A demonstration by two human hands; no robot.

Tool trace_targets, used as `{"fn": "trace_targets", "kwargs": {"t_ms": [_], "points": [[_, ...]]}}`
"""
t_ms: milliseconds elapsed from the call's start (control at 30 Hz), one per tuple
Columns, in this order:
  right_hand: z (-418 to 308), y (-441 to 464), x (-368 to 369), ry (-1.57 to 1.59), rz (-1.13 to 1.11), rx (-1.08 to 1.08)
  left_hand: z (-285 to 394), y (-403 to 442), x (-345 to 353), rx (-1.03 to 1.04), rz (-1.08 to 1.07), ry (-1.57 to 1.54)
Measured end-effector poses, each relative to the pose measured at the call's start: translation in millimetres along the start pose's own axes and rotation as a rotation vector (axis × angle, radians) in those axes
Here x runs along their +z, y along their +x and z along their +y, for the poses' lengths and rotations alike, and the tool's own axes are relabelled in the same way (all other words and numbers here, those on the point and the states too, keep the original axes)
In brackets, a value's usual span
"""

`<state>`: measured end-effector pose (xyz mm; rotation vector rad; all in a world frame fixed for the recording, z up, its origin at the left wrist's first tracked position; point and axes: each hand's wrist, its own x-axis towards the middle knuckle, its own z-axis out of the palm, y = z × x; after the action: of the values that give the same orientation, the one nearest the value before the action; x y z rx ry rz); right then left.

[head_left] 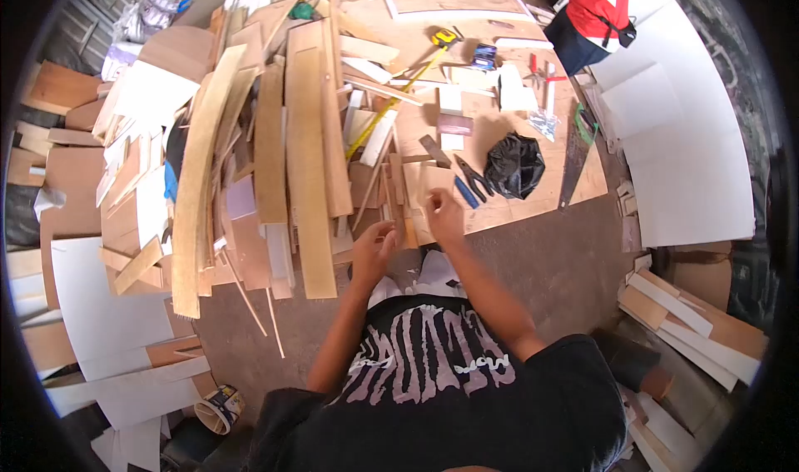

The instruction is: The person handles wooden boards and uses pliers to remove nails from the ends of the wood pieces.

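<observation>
My left hand hovers at the table's near edge, to the right of the long wooden boards. Its fingers are loosely bent and a little apart, with nothing visible in them. My right hand is just beside it, fingertips curled together in front of a small light wood piece. Whatever those fingers may pinch is too small to make out. Close to the right hand lie blue-handled pliers and a black plastic bag.
Long boards and offcuts pile up on the left, some overhanging the edge. A yellow tape measure lies extended. A green-handled handsaw rests at the right edge. Another person stands at the far right. A bucket is on the floor.
</observation>
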<state>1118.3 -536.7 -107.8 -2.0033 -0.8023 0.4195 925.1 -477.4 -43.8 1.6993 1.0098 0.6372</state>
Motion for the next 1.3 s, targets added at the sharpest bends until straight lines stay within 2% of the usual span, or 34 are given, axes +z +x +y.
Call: {"fn": "trace_targets", "kwargs": {"t_ms": [67, 133, 200, 233, 300, 333, 367, 500, 600, 667, 700, 767, 833, 900, 1000, 1067, 1100, 1167, 1200, 1233, 1267, 1300], "points": [[26.9, 23.3, -34.5, -0.239, 0.078, -0.017, -7.2, 18.0, 36.4, -0.038, -0.137, 0.040], [50.7, 37.6, -54.5, -0.344, 0.100, 0.019, -2.8, 32.5, 69.4, -0.007, -0.144, 0.066], [74.2, 51.8, -64.3, -0.552, 0.016, -0.019, -8.7, 43.0, 104.3, 0.020, -0.138, 0.086], [78.1, 56.7, -69.0, -0.556, 0.016, -0.022, -19.0, 49.9, 123.0, 0.041, -0.127, 0.087], [84.7, 65.5, -71.2, -0.604, -0.131, 0.070, -28.4, 60.1, 149.3, 0.063, -0.105, 0.087], [88.8, 67.4, -71.8, -0.657, -0.163, 0.053, -27.9, 61.7, 158.3, 0.008, -0.116, 0.067], [92.8, 69.6, -71.9, -0.660, -0.172, 0.047, -28.2, 61.0, 165.7, -0.051, -0.126, 0.046], [86.1, 79.0, -76.9, -0.748, -0.268, 0.031, -39.6, 46.8, 172.4, -0.062, -0.132, 0.083], [77.3, 85.4, -78.6, -0.597, -0.307, 0.135, -43.9, 34.0, 162.1, -0.109, -0.105, -0.023], [97.5, 86.5, -68.9, -0.565, -0.315, 0.054, -35.1, 29.4, 146.2, -0.159, -0.113, 0.075], [105.7, 87.1, -64.6, -0.534, -0.320, -0.007, -34.8, 25.5, 141.3, -0.167, -0.066, 0.077], [104.5, 88.7, -63.5, -0.564, -0.328, 0.020, -35.1, 13.5, 129.0, -0.181, 0.040, 0.100], [104.4, 90.3, -66.5, -0.590, -0.355, 0.131, -36.1, -5.5, 116.2, -0.214, 0.141, 0.073], [117.9, 78.5, -71.0, -0.502, -0.184, -0.089, -36.6, -18.1, 98.8, -0.237, 0.206, 0.004], [68.4, 52.6, -88.8, -0.310, -0.195, -0.149, -17.8, -46.5, 64.5, -0.320, 0.300, -0.003], [38.1, 26.1, -90.0, 0.034, -0.379, -0.115, -18.0, -63.8, 51.6, -0.325, 0.366, -0.012], [18.8, 8.0, -86.0, 0.100, -0.391, -0.225, -17.9, -74.7, 40.3, -0.313, 0.370, -0.073], [-10.1, -23.8, -67.5, 0.131, -0.549, -0.303, -21.4, -93.6, 17.7, -0.280, 0.399, -0.130], [-15.7, -46.0, -52.8, 0.145, -0.569, -0.384, -23.1, -107.8, 9.2, -0.261, 0.431, -0.254], [-57.3, -68.7, -47.4, 0.329, -0.684, -0.305, -25.7, -117.8, -1.5, -0.234, 0.461, -0.378], [-50.8, -86.0, -26.3, 0.278, -0.708, -0.415, -23.7, -128.4, -16.3, -0.214, 0.487, -0.379], [-73.1, -107.3, -19.4, 0.288, -0.833, -0.413, -16.9, -147.9, -32.4, -0.196, 0.527, -0.432]]}}
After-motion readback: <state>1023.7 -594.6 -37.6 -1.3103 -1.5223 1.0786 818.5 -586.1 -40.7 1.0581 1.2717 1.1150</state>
